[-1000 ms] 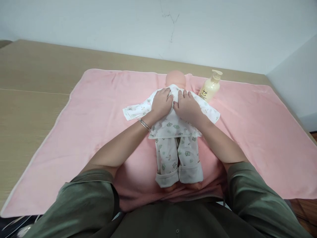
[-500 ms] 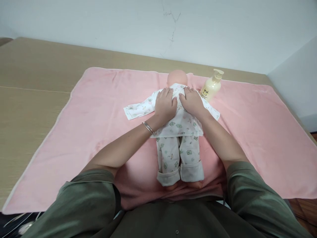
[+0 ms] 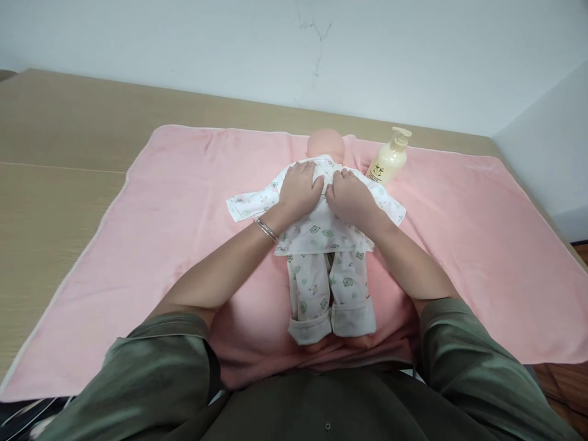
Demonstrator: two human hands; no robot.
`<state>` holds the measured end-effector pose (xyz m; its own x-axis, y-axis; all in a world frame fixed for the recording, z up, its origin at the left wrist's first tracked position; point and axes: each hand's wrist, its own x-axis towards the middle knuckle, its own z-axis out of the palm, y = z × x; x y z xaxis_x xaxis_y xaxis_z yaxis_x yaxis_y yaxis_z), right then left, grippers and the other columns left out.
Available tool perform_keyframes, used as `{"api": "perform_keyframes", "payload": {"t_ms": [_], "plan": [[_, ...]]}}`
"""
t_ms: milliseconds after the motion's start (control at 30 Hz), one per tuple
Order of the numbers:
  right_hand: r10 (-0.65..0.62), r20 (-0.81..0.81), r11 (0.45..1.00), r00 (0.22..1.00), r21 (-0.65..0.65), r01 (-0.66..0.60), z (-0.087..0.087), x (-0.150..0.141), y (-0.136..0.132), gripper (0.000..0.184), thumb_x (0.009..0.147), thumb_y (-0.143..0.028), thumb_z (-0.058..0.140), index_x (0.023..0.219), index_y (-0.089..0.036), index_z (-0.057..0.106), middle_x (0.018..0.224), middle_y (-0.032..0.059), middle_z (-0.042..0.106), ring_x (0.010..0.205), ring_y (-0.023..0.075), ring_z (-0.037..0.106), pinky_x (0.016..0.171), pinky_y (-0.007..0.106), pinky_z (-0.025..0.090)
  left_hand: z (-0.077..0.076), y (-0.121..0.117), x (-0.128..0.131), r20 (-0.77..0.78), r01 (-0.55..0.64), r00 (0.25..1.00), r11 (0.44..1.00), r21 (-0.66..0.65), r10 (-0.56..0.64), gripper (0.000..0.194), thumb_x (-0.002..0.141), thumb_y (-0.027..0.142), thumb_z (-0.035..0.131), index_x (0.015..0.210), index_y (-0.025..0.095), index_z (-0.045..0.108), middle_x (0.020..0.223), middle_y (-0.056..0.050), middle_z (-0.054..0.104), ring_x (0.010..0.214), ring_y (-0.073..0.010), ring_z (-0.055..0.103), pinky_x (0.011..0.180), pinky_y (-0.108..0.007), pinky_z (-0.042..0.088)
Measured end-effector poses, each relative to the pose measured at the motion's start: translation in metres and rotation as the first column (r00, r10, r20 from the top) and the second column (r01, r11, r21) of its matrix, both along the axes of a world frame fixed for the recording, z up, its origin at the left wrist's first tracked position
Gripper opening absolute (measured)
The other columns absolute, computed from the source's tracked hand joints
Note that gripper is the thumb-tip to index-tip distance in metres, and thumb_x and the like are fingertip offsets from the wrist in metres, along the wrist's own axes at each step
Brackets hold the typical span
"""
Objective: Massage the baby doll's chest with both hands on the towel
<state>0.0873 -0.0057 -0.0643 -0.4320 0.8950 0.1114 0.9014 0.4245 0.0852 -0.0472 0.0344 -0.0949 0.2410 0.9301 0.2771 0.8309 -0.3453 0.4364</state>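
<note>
A baby doll [image 3: 325,146] lies on a pink blanket [image 3: 193,184], its head away from me, dressed in a white printed shirt [image 3: 316,229] and matching trousers [image 3: 312,288] with turned-up cuffs. On the left upper part of the shirt rests my left hand [image 3: 299,193], fingers stretched flat and together, so open. My right hand [image 3: 351,196] is on the right upper part, its fingers bent inward and closed on the shirt cloth near the neck. The sleeves spread out to both sides. Under my hands, the shirt front is partly hidden.
A cream pump bottle [image 3: 388,160] leans on the blanket beyond the right sleeve. The blanket covers much of a wooden table [image 3: 68,122], which reaches back to a white wall [image 3: 229,49]. Cables show below the table at bottom left.
My right hand's fingers have gone from lying flat to bent inward on the shirt. My left hand stays flat. The whole view has shifted slightly.
</note>
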Motion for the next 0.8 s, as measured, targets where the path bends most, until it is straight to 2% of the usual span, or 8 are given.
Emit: {"api": "perform_keyframes", "payload": {"t_ms": [100,167,233,300,433,533,733,800], "plan": [[-0.117,-0.116,0.991,0.986,-0.075,0.109,0.000,0.008,0.014,0.045,0.098,-0.021,0.025,0.110,-0.002,0.064,0.114,0.0235,0.067,0.115,0.0356,0.059,0.103,0.048,0.044,-0.003,-0.016,0.008,-0.060,-0.012,0.998,0.998,0.067,0.016,0.050,0.094,0.025,0.032,0.132,-0.001,0.052,0.141,-0.026,0.055,0.136,-0.0355,0.048,0.118,-0.052,0.033],[-0.230,-0.240,0.972,0.943,-0.110,0.209,-0.003,0.013,0.024,0.048,0.098,-0.030,0.029,0.121,0.000,0.059,0.125,0.0243,0.064,0.121,0.0357,0.056,0.106,0.047,0.043,-0.007,-0.026,0.013,-0.070,0.011,0.998,0.993,0.118,-0.003,0.052,0.093,0.024,0.032,0.133,-0.005,0.050,0.143,-0.029,0.052,0.139,-0.0372,0.045,0.118,-0.054,0.032],[-0.282,-0.304,0.959,0.910,-0.120,0.257,-0.007,0.013,0.029,0.054,0.097,-0.034,0.033,0.130,0.003,0.053,0.138,0.0263,0.057,0.131,0.0372,0.050,0.112,0.049,0.038,-0.010,-0.030,0.015,-0.054,0.028,0.998,0.987,0.160,-0.019,0.052,0.093,0.023,0.032,0.133,-0.005,0.050,0.142,-0.029,0.053,0.139,-0.0371,0.045,0.119,-0.055,0.032],[-0.286,-0.301,0.958,0.910,-0.096,0.269,-0.008,0.010,0.025,0.058,0.096,-0.034,0.033,0.134,0.006,0.048,0.144,0.0282,0.051,0.137,0.0384,0.044,0.115,0.051,0.034,-0.011,-0.026,0.013,-0.013,0.029,1.000,0.985,0.171,-0.027,0.049,0.093,0.023,0.032,0.130,0.000,0.054,0.140,-0.025,0.057,0.138,-0.0349,0.047,0.119,-0.053,0.032],[-0.220,-0.227,0.975,0.949,-0.019,0.221,-0.005,-0.003,0.007,0.052,0.097,-0.025,0.028,0.124,0.010,0.054,0.130,0.0311,0.060,0.130,0.0396,0.051,0.113,0.050,0.035,-0.002,-0.005,0.002,0.058,0.045,0.997,0.997,0.057,-0.049,0.041,0.090,0.026,0.040,0.121,0.010,0.062,0.132,-0.017,0.064,0.130,-0.0326,0.054,0.116,-0.050,0.039],[-0.205,-0.202,0.977,0.958,0.006,0.211,-0.004,-0.005,0.004,0.050,0.095,-0.021,0.028,0.123,0.011,0.054,0.128,0.0310,0.061,0.129,0.0388,0.052,0.113,0.048,0.036,0.004,0.002,-0.002,0.075,0.040,0.996,0.999,-0.008,-0.040,0.039,0.090,0.031,0.042,0.117,0.012,0.063,0.125,-0.017,0.067,0.121,-0.0329,0.059,0.109,-0.050,0.046],[-0.296,-0.350,0.954,0.889,-0.161,0.255,-0.007,0.015,0.033,0.052,0.094,-0.039,0.036,0.123,-0.001,0.058,0.130,0.0252,0.062,0.131,0.0390,0.049,0.108,0.053,0.041,0.002,-0.022,0.012,-0.024,0.042,0.999,0.992,0.116,-0.039,0.046,0.093,0.023,0.034,0.126,-0.001,0.057,0.134,-0.025,0.061,0.132,-0.0349,0.051,0.118,-0.051,0.036],[-0.293,-0.368,0.955,0.883,-0.165,0.248,-0.009,0.019,0.038,0.053,0.094,-0.039,0.036,0.125,-0.002,0.057,0.131,0.0254,0.062,0.131,0.0390,0.049,0.108,0.054,0.041,0.002,-0.026,0.015,-0.032,0.050,0.998,0.991,0.123,-0.047,0.048,0.093,0.020,0.033,0.126,-0.004,0.056,0.136,-0.026,0.058,0.136,-0.0347,0.049,0.121,-0.050,0.032]]}}
